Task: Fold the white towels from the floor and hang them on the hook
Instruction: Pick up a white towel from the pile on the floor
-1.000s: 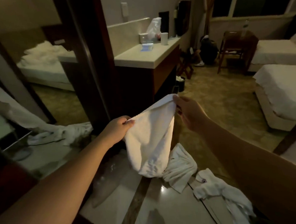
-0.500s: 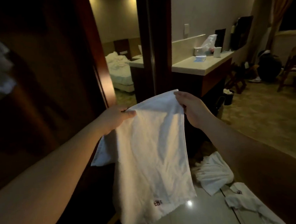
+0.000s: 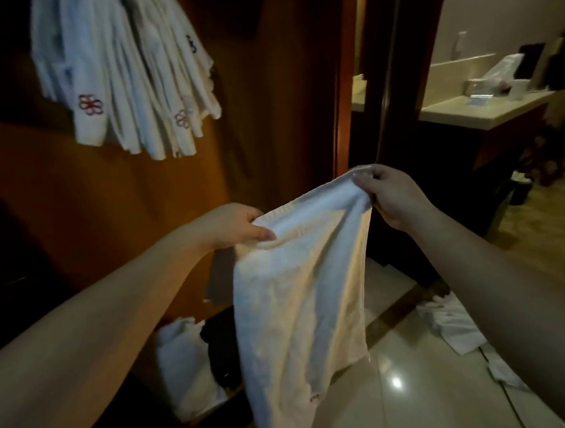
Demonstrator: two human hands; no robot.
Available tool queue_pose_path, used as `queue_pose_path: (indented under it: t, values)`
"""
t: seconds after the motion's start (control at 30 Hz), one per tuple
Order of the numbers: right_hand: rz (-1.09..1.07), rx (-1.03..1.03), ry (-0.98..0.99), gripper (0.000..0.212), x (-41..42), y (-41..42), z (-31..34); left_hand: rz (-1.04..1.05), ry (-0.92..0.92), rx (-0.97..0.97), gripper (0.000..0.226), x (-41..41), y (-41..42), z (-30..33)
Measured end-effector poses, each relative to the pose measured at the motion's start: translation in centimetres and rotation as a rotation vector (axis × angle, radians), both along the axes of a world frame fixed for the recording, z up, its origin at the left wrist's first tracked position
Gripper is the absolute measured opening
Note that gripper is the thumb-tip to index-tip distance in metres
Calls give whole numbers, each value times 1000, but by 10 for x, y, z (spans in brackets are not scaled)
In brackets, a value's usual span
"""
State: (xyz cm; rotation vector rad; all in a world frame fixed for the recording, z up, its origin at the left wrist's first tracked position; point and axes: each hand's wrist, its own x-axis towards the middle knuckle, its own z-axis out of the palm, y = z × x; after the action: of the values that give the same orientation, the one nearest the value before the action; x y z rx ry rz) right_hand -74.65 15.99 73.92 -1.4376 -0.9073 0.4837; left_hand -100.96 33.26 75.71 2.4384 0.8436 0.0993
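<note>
A white towel (image 3: pixel 298 298) hangs in front of me, held by its top edge. My left hand (image 3: pixel 239 227) pinches the left corner and my right hand (image 3: pixel 394 195) pinches the right corner, slightly higher. The towel drapes down with a small red emblem near its lower edge. Several white towels (image 3: pixel 126 74) with red flower emblems hang bunched on the wooden wall at upper left; the hook itself is hidden behind them. More white towels (image 3: pixel 454 329) lie crumpled on the glossy tiled floor at right.
A wooden wall panel (image 3: pixel 110 206) fills the left side. White cloth (image 3: pixel 184 359) and a dark item sit in the low opening beneath it. A dark door frame (image 3: pixel 394 70) stands centre right, with a beige counter (image 3: pixel 485 111) holding small items beyond.
My view has swung left and upward, bringing the hanging towels into sight. Both hands keep hold of the towel's top corners, which now hangs closer to the wooden wall.
</note>
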Motion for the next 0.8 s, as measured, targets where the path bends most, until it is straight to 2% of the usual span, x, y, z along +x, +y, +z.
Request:
queue_pose_path:
  t: [0.1, 0.27, 0.4, 0.53, 0.63, 0.7, 0.8]
  values:
    - [-67, 45, 10, 16, -42, -4, 8, 53, 224, 177, 30, -55, 8, -13]
    - [-57, 43, -2, 14, -84, -13, 18, 155, 373, 244, 29, -133, 16, -33]
    - [-101, 31, -38, 17, -103, -14, 25, 228, 363, 278, 36, -182, 4, -48]
    - [-128, 23, -154, 13, -108, -19, 28, 343, 202, 277, 18, -223, -10, -59]
    - [-117, 8, -158, 13, -113, -22, 25, 394, 137, 315, 18, -240, -16, -60]
    - [-109, -2, -147, 14, -117, -24, 21, 411, 169, 376, 22, -246, -18, -61]
    - [-96, -27, -170, 16, -123, -25, 13, 471, 301, 600, 20, -253, -20, -65]
